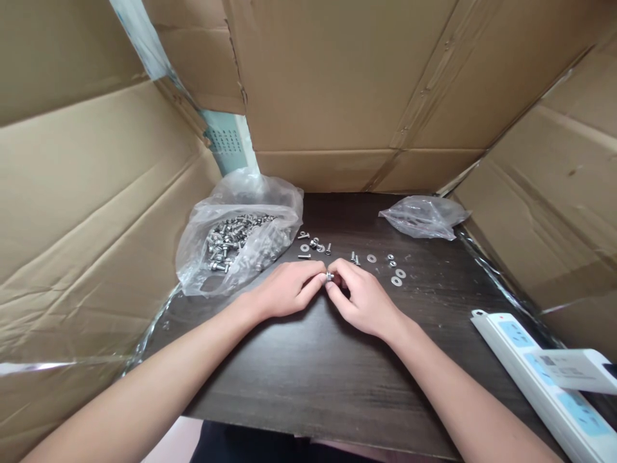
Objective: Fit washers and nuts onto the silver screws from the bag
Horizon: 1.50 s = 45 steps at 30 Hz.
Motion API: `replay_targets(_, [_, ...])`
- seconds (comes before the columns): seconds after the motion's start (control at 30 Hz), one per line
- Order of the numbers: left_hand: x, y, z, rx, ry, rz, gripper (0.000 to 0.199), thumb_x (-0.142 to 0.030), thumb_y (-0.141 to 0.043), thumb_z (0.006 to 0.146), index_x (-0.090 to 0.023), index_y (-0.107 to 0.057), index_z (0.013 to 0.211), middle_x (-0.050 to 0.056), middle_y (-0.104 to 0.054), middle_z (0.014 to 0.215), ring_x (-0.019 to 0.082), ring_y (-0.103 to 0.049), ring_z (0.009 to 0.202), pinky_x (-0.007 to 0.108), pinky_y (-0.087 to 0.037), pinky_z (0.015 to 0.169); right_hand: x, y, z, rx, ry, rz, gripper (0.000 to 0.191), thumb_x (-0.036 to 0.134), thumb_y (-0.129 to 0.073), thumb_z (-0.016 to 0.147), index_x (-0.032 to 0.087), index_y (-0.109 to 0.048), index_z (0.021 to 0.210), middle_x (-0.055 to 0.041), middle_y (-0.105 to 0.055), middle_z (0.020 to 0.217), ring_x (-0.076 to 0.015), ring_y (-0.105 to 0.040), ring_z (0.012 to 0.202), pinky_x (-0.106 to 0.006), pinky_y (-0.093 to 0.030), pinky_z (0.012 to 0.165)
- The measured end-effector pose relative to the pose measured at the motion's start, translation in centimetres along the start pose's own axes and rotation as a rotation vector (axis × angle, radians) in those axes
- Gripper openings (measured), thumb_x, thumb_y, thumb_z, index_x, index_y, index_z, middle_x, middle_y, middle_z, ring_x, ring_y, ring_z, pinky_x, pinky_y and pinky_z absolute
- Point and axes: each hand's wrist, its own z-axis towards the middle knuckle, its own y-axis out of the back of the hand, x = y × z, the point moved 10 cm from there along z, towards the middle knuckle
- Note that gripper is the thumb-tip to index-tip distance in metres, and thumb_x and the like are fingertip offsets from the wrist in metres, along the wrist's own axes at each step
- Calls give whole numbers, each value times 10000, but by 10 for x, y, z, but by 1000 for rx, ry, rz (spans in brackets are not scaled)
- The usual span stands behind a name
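Both hands meet at a small metal bolt [330,276] with what looks like a nut or washer on it, over the middle of the dark table. My left hand [290,287] pinches the bolt's left end between thumb and fingers. From the right, my right hand [357,296] closes thumb and forefinger on the same piece, its other fingers curled under. Just beyond the hands lie loose screws [328,249], a flat washer [371,258] and small nuts [391,257]. Two more washers [396,281] lie to the right of my right hand.
An open plastic bag [193,257] full of bolts stands at the back left of the table [270,379]. A flatter clear bag [427,215] lies at the back right. A white power strip [549,392] runs along the right edge. Cardboard walls [347,83] enclose the table.
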Motion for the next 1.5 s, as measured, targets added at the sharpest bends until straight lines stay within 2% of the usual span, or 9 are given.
replay_targets(0.23, [1,-3,0,9,10,16,291,-344,-382,1064,-180,-526,871,19,-622,839,156,-541,741,290,-383,714,-6,1,1,-30,-25,92,198,264,-414,1033,209,-502,864,-19,-611,839,-168,-548,759,-320,-396,716])
replay_targets(0.33, [1,-3,0,15,9,28,303,-344,-376,1065,-180,-519,854,20,-621,829,157,-540,734,294,-376,701,-5,1,0,-46,-6,76,165,252,-448,1016,209,-501,866,-13,-600,814,-159,-533,722,-310,-393,682])
replay_targets(0.47, [1,-2,1,8,10,21,308,-332,-374,1062,-180,-509,832,20,-615,808,157,-538,723,292,-371,698,-4,1,-1,-77,26,90,24,225,-535,967,212,-527,948,-9,-590,834,-149,-525,715,-291,-410,666])
replay_targets(0.67, [-1,0,1,-9,5,28,317,-330,-359,1068,-180,-511,833,26,-616,810,159,-544,717,291,-376,695,-4,3,0,-97,25,150,21,225,-556,960,208,-543,963,0,-593,802,-138,-534,695,-270,-420,648])
replay_targets(0.87, [-1,1,0,-20,-12,4,293,-318,-371,1068,-177,-542,877,31,-628,839,158,-563,747,289,-411,719,-8,-1,2,-33,-40,120,255,321,-441,1038,206,-483,815,1,-572,728,-143,-506,655,-289,-375,641])
replay_targets(1.13, [-2,0,1,4,-7,8,319,-346,-362,1074,-179,-524,856,23,-593,824,158,-534,747,299,-400,727,-11,-6,1,6,-68,98,354,347,-360,1066,210,-419,744,-9,-530,709,-155,-485,654,-306,-350,649])
replay_targets(1.23, [0,0,2,-5,6,18,356,-356,-328,1083,-183,-471,807,16,-560,783,156,-505,714,301,-380,704,-7,-4,1,-14,-38,114,292,319,-412,1047,210,-437,777,-5,-539,730,-151,-482,662,-301,-360,651])
replay_targets(1.37, [1,2,3,-29,5,32,340,-337,-317,1079,-188,-432,796,15,-551,769,156,-484,684,300,-360,681,-6,-3,0,-33,-22,154,87,265,-506,990,212,-491,922,-8,-580,820,-150,-508,703,-290,-391,665])
replay_targets(1.5, [0,0,2,-23,3,35,332,-347,-320,1081,-187,-444,818,17,-563,786,159,-499,702,300,-367,691,-6,-4,-2,-27,-17,153,70,225,-508,967,213,-474,908,0,-561,816,-146,-489,698,-289,-385,661])
